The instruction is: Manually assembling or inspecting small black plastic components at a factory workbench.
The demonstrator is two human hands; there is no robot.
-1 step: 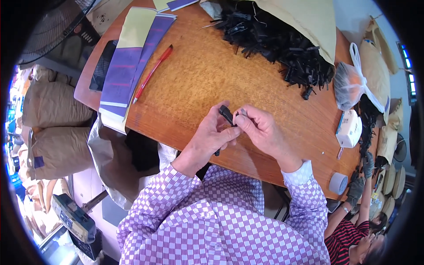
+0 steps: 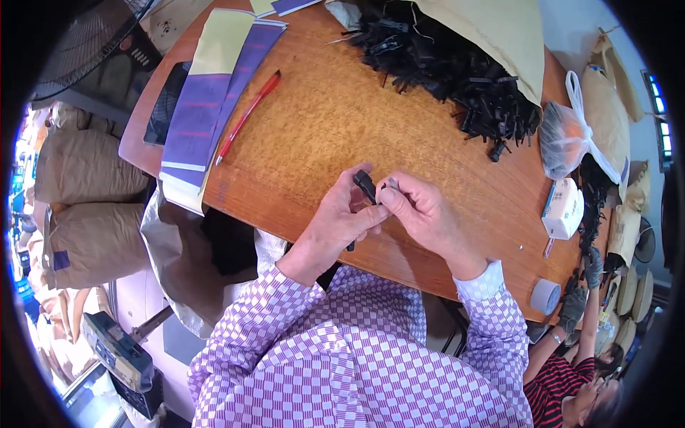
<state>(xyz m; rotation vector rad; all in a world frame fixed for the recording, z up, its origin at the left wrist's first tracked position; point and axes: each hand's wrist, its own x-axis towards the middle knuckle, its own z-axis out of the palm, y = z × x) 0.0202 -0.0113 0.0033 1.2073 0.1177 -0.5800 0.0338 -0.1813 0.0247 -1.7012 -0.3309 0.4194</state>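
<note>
My left hand is closed around a slim black plastic piece with a thicker head, held over the table's near edge. Its lower end shows below my fingers. My right hand pinches thumb against forefinger right beside that piece. A small greyish bit shows at those fingertips, but its kind is hidden. Both hands nearly touch. Further back on the table, a heap of similar black plastic pieces spills from a large tan paper sack.
A red pen and purple-and-cream papers lie left on the wooden table, beside a dark phone-like slab. At right are a knotted plastic bag, a white box and a tape roll. A gloved co-worker reaches in.
</note>
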